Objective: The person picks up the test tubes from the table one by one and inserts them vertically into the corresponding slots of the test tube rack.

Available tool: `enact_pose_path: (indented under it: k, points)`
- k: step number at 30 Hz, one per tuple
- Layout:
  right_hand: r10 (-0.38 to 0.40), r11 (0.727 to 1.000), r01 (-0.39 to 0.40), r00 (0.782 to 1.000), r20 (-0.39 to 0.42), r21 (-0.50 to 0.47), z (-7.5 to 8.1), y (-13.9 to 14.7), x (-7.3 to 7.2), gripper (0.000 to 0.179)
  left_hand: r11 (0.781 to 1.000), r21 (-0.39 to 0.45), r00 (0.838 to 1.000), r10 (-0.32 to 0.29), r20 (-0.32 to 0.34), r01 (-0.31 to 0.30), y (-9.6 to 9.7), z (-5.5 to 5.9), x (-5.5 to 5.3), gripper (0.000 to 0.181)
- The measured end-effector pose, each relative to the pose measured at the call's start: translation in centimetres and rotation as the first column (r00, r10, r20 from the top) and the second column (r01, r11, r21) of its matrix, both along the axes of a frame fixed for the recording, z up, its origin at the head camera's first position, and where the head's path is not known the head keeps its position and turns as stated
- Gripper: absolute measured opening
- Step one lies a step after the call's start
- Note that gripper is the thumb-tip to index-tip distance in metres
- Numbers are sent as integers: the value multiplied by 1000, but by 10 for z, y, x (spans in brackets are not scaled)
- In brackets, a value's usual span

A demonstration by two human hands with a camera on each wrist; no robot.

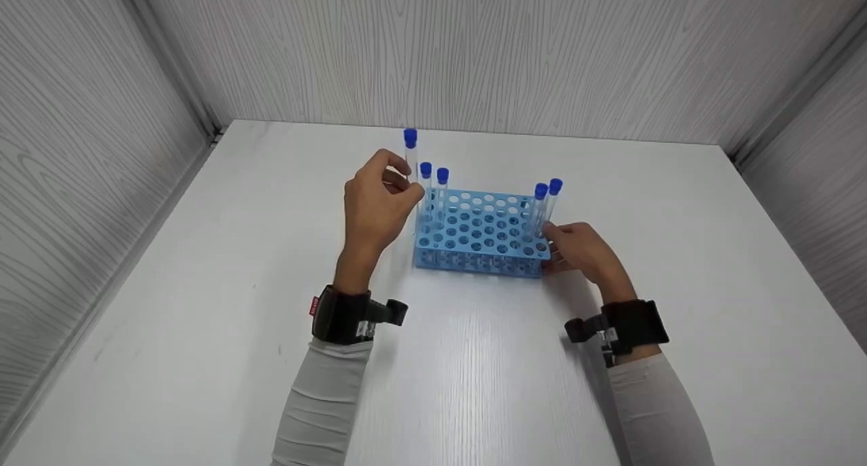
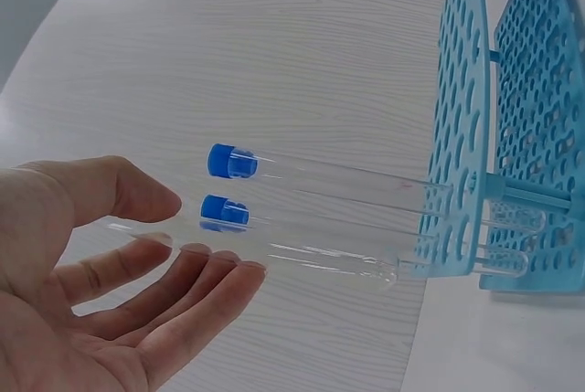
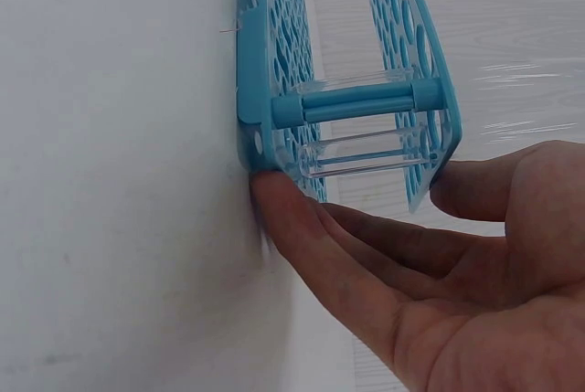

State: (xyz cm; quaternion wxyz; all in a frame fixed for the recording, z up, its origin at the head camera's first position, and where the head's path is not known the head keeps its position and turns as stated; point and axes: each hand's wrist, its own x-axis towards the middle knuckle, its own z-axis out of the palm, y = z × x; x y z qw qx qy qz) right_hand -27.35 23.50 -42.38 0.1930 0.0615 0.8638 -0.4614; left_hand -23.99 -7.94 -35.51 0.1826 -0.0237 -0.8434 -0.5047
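Observation:
My left hand (image 1: 376, 205) pinches a clear test tube (image 1: 410, 139) with a blue cap between thumb and fingers. This tube stands upright at the left end of the light blue test tube rack (image 1: 477, 250); in the left wrist view its rounded bottom (image 2: 384, 270) lies outside the rack's top plate. Two capped tubes (image 1: 442, 178) sit in holes at the rack's left side, two more (image 1: 540, 194) at its right. With my right hand (image 1: 582, 252) I grip the rack's right end, thumb (image 3: 466, 189) at the top plate and a finger (image 3: 292, 214) low by the base.
The rack stands on a white table (image 1: 467, 364) with faint wood grain. Grey wood-grain panels rise behind it (image 1: 474, 59) and along both sides. Black straps (image 1: 345, 317) with small cameras circle both wrists, over grey sleeves.

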Motion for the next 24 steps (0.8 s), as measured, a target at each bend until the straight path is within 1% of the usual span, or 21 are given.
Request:
enact_pose_path:
  k: [7, 14, 20, 24]
  points:
    - [1, 1000, -1, 1000, -6, 19, 1, 0, 1, 59, 1000, 6, 1000, 4, -11, -4, 0, -2, 0, 19]
    - [13, 1000, -14, 1000, -25, -14, 1, 0, 1, 58, 1000, 18, 999, -4, -43, 5, 2, -8, -4, 18]
    - [10, 1000, -10, 1000, -21, -17, 1, 1, 1, 58, 1000, 15, 999, -2, -46, 2, 5, -9, -5, 18]
    - [15, 1000, -15, 1000, -24, -12, 1, 2, 2, 59, 1000, 9, 999, -20, -36, 20, 7, -10, -5, 18]
